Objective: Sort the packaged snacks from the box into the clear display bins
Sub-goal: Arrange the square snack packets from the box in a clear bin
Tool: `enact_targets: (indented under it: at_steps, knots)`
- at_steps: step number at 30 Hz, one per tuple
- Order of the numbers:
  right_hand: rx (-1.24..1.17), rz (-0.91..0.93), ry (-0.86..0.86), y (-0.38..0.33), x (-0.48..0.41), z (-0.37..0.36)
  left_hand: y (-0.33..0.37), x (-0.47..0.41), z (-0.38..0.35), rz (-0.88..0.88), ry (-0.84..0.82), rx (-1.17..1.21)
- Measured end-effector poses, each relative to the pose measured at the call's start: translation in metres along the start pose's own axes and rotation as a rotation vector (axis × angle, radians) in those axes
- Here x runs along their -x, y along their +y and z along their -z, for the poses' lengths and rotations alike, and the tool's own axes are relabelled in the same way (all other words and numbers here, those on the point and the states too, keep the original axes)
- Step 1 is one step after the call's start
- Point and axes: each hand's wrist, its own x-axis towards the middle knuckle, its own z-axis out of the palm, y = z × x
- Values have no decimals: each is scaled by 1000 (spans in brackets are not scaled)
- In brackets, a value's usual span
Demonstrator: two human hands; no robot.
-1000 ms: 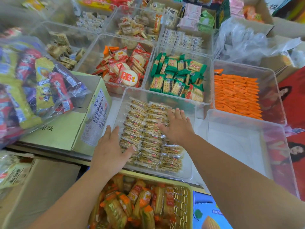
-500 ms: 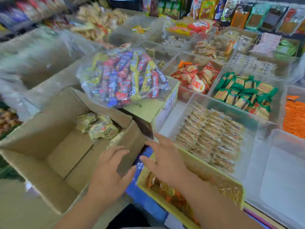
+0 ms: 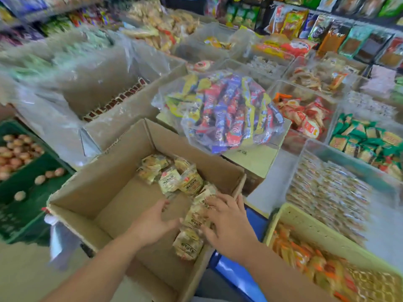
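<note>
Box [image 3: 104, 199]: standing open at the near centre, both hands working inside it.
Snack packets [image 3: 172, 179]: lying loose in the box, bunching along its right wall and in its far corner.
Left hand [image 3: 152, 224]: hovering inside the box, fingers loosely spread, holding nothing, thumb pointing toward the packets.
Right hand [image 3: 227, 223]: resting palm down on the packets by the right wall, fingers spread wide, pressing rather than gripping.
Clear bin [image 3: 340, 158]: standing to the right, apart from the box, holding rows of small packets.
Yellow basket [image 3: 305, 227]: sitting at the near right, holding orange packets.
Candy bag [image 3: 229, 112]: lying on a closed carton [image 3: 257, 162] behind the box.
</note>
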Motion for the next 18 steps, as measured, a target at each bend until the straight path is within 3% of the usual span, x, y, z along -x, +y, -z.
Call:
enact_targets:
  at_steps: [4, 9, 13, 18]
  knots:
    - [-87, -14, -17, 2, 3, 0, 9, -58, -7, -49, -214, -140]
    - [-124, -50, -60, -2, -2, 6, 22, -97, -36, -135, -249, -427]
    - [-150, -65, -80, 0, -1, 6, 21, -110, -49, -138, -147, -301]
    - [-163, -94, -75, 0, 1, 3, 27, -117, -48, -43, -217, -183]
